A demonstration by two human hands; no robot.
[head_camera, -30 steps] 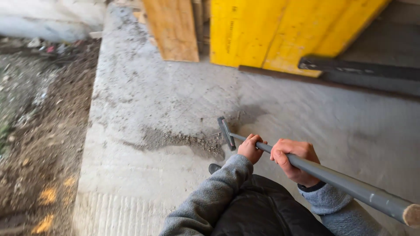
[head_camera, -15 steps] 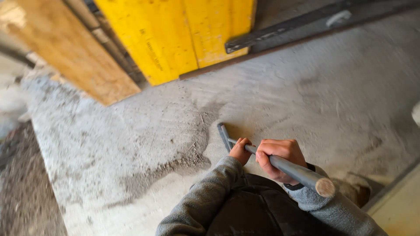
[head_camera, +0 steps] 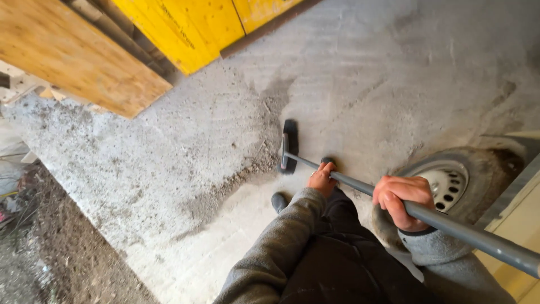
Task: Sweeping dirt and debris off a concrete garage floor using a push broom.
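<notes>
I am gripping the grey broom handle (head_camera: pixel 427 219) with both hands, arms in grey sleeves reaching toward twelve o'clock over the concrete floor (head_camera: pixel 394 73). My right hand (head_camera: pixel 400 201) is wrapping fully around the shaft at four o'clock; my left hand (head_camera: pixel 322 179) is closing on it lower, near centre. Since a second ago my hands are sitting farther apart, the yellow panels (head_camera: pixel 191 28) are sliding to eleven o'clock, and a wheel (head_camera: pixel 450 183) is showing at three o'clock. The dark broom head (head_camera: pixel 288 145) is resting on the floor beside a grit line (head_camera: pixel 236 180).
</notes>
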